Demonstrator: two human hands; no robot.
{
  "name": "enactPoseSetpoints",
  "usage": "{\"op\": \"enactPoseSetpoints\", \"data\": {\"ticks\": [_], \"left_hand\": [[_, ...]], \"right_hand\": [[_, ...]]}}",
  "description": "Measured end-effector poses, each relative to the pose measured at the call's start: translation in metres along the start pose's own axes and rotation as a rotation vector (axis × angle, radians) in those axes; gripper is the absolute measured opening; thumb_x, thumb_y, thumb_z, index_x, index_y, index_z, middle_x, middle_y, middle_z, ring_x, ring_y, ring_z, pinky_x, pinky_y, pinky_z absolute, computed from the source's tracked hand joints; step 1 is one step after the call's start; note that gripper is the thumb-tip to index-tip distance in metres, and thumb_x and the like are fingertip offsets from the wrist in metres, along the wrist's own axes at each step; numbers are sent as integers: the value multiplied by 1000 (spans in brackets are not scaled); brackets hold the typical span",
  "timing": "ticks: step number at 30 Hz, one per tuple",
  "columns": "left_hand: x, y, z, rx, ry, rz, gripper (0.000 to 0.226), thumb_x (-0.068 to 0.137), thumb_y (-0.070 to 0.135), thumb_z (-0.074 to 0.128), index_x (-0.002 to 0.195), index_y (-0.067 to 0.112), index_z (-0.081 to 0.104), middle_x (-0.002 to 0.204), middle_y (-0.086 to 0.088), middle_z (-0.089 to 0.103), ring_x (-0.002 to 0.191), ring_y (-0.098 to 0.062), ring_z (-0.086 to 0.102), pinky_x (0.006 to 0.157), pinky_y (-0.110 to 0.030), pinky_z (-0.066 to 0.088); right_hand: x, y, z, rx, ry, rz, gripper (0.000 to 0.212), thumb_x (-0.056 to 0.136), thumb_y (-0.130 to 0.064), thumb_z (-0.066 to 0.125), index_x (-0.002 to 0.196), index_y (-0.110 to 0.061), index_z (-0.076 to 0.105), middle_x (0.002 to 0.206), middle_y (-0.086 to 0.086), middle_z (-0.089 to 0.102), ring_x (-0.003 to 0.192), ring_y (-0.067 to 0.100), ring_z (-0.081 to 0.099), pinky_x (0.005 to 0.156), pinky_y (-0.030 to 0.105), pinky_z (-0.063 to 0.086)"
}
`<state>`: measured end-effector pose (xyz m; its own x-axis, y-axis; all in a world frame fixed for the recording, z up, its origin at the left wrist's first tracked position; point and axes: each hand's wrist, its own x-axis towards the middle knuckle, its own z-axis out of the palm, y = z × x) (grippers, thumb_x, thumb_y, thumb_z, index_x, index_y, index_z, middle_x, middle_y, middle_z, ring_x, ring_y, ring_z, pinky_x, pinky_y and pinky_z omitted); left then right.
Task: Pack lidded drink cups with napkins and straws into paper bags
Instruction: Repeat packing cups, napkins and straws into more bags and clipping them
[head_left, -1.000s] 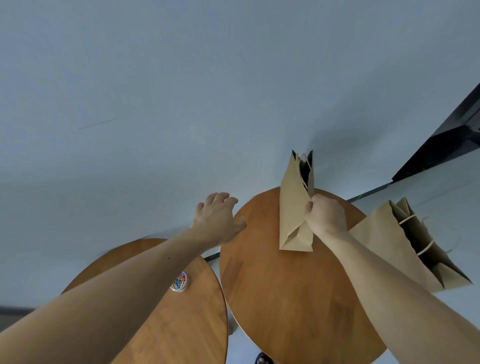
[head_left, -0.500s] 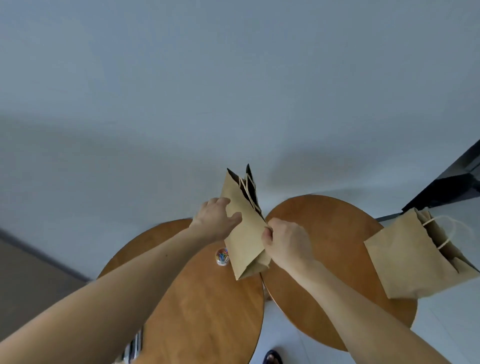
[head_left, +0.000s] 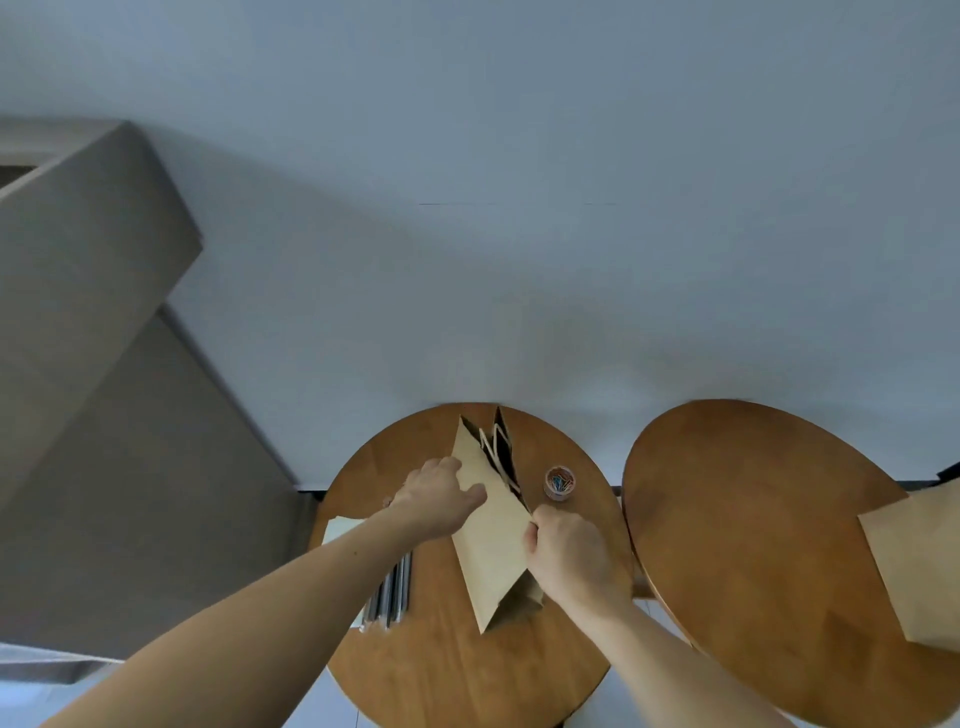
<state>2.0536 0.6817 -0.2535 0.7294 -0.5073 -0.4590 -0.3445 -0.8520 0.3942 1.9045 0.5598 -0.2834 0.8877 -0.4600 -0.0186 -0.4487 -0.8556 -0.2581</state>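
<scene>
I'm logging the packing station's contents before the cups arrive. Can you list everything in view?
round tables: two, brown wood, side by side; left table, right table
held paper bag: one, tan, mouth open, over the left table
second paper bag: one, tan, on the right table, cut off by the frame edge
clip tub: one, clear with coloured clips, on the left table
straws: a dark bundle, count unclear, partly under the left forearm
napkins: pale sheets, at the left table's left edge
grey furniture: one, left of the tables
left hand: grips the held bag's left side
right hand: pinches its right edge
</scene>
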Motion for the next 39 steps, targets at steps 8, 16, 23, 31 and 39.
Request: {"op": "enactPoseSetpoints", "data": {"ticks": [8,16,23,31,39], "left_hand": [[5,-24,43,-36,-136,-79,82,80,64,61,145,19,37,142,-6,51,120,-26,57,88,-35,51],[7,-20,59,-280,-331,-95,88,54,68,73,130,34,42,116,10,59,89,-3,56,70,-19,47],[15,-13,58,-139,-40,-326,29,95,45,47,92,20,62,82,-1,67,71,-14,70,72,-29,62],[18,-43,29,35,46,-427,26,92,17,44,72,16,62,72,0,69,61,-12,69,64,-26,61],[28,-47,51,-274,-135,-224,34,89,54,58,112,29,55,110,3,68,94,-14,68,84,-26,57]], "right_hand": [[-11,8,25,82,-206,34,67,85,-80,24,100,-23,57,74,-11,55,66,11,55,50,19,31],[29,13,16,364,-372,93,41,94,-59,50,116,-25,55,97,-8,67,83,11,65,59,16,44],[51,31,15,168,-311,111,22,95,-45,54,109,-28,54,97,-9,66,83,11,67,68,19,55],[69,68,2,22,-278,116,24,94,-46,54,110,-28,58,92,-12,66,79,9,67,49,13,36],[65,63,8,191,-456,-30,45,92,-59,51,126,-31,47,110,-12,65,92,11,68,77,23,59]]}}
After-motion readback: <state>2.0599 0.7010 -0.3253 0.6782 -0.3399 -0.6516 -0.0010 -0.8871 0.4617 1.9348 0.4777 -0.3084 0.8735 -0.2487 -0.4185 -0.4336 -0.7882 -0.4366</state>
